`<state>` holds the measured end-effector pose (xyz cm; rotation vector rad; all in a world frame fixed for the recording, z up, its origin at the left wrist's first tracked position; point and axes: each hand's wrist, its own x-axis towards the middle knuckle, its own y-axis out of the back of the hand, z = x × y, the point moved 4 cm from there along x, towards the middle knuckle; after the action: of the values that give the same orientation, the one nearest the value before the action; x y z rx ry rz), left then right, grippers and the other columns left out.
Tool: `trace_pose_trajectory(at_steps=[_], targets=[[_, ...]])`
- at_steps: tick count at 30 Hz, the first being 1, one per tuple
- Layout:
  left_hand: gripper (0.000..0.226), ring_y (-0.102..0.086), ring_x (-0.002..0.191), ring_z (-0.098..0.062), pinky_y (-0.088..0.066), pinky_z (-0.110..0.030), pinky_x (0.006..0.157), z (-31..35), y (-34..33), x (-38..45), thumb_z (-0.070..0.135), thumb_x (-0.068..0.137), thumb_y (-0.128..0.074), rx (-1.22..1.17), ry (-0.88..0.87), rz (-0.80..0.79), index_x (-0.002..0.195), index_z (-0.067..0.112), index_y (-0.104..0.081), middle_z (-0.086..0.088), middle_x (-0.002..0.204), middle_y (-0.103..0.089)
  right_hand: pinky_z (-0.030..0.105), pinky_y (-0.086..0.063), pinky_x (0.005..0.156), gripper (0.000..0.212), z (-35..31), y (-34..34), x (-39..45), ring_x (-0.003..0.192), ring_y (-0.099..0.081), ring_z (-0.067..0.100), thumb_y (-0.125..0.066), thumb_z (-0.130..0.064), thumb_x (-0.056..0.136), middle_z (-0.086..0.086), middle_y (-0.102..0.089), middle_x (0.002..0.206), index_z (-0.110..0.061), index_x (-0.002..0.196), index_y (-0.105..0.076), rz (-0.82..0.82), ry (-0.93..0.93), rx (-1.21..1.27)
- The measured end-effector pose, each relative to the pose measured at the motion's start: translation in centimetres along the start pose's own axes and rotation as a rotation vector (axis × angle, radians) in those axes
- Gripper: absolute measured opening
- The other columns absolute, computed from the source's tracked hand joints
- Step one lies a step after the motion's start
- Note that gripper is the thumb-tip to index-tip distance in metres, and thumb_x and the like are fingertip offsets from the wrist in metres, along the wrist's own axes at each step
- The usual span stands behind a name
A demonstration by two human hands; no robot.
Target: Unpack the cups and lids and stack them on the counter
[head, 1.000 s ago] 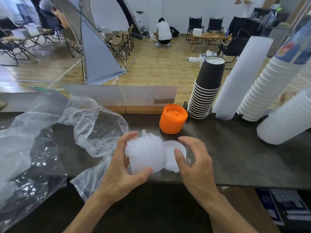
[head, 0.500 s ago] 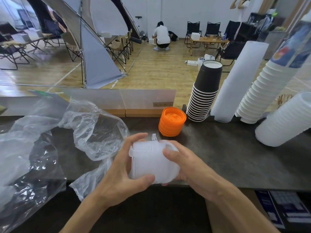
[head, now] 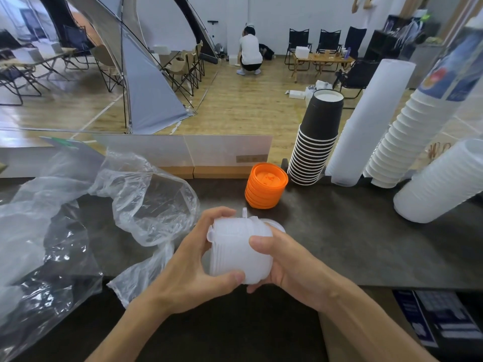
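Note:
A stack of translucent white lids [head: 236, 250] lies on its side over the near edge of the dark counter [head: 352, 239]. My left hand [head: 190, 267] grips its left end, thumb underneath. My right hand [head: 290, 267] grips the right end, thumb across the top. Behind it stands a short stack of orange lids [head: 266, 185]. Further right are a stack of black cups [head: 317, 142], a tall sleeve of white cups [head: 366, 126], a leaning stack of white ribbed cups [head: 407, 137] and another white stack lying tilted [head: 441, 184].
Crumpled clear plastic bags [head: 86, 212] cover the left part of the counter. A low white panel [head: 183, 152] runs along the counter's back edge. A dark device with a keypad [head: 439, 314] sits below the counter at the right.
My right hand moved left from a loose lid and closed on the right end of the white lid stack. Both hands now hold it, pulled slightly nearer to me.

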<state>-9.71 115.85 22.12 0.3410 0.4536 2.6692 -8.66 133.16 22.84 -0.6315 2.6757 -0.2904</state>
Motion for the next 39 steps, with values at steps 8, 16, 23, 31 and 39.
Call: trace_pose_trajectory(at_steps=[8, 16, 23, 31, 39], targets=[[0.081, -0.054, 0.118, -0.004, -0.061, -0.03, 0.079, 0.3, 0.1, 0.5, 0.049, 0.067, -0.078, 0.018, -0.002, 0.0, 0.134, 0.041, -0.034, 0.02, 0.125, -0.047, 0.051, -0.057, 0.095, 0.07, 0.6, 0.3, 0.4, 0.118, -0.065, 0.027, -0.076, -0.055, 0.063, 0.003, -0.065, 0.128, -0.035, 0.126, -0.055, 0.073, 0.034, -0.04], [0.078, -0.057, 0.114, -0.003, -0.06, -0.028, 0.077, 0.5, 0.2, 0.7, 0.046, 0.065, -0.076, -0.073, 0.017, 0.013, 0.132, 0.044, -0.036, 0.022, 0.12, -0.049, 0.056, -0.051, 0.101, 0.075, 0.7, 0.9, 0.6, 0.123, -0.062, 0.027, -0.076, -0.06, 0.068, 0.0, -0.065, 0.131, -0.033, 0.134, -0.054, 0.08, 0.084, -0.076], [0.075, -0.057, 0.115, -0.007, -0.06, -0.03, 0.077, 0.4, 0.1, 0.8, 0.049, 0.064, -0.075, -0.104, 0.047, 0.003, 0.129, 0.044, -0.038, 0.022, 0.119, -0.051, 0.053, -0.055, 0.098, 0.069, 0.5, 1.2, 0.2, 0.12, -0.064, 0.025, -0.072, -0.054, 0.072, 0.0, -0.065, 0.13, -0.029, 0.133, -0.054, 0.099, 0.115, -0.139], [0.086, -0.056, 0.116, -0.008, -0.062, -0.033, 0.076, 0.9, -0.1, 0.3, 0.049, 0.063, -0.083, -0.036, 0.058, -0.016, 0.133, 0.04, -0.033, 0.015, 0.124, -0.047, 0.05, -0.056, 0.096, 0.076, 0.4, 0.6, 0.3, 0.12, -0.063, 0.024, -0.073, -0.058, 0.067, -0.001, -0.064, 0.13, -0.034, 0.136, -0.052, 0.108, 0.085, -0.19], [0.081, -0.057, 0.113, -0.005, -0.062, -0.032, 0.076, 1.6, -0.1, -0.1, 0.053, 0.061, -0.081, -0.041, 0.064, 0.067, 0.128, 0.046, -0.036, 0.02, 0.119, -0.049, 0.048, -0.055, 0.098, 0.078, 0.1, 0.1, 0.0, 0.122, -0.062, 0.023, -0.071, -0.058, 0.066, -0.002, -0.063, 0.131, -0.034, 0.137, -0.049, 0.074, 0.121, -0.211]])
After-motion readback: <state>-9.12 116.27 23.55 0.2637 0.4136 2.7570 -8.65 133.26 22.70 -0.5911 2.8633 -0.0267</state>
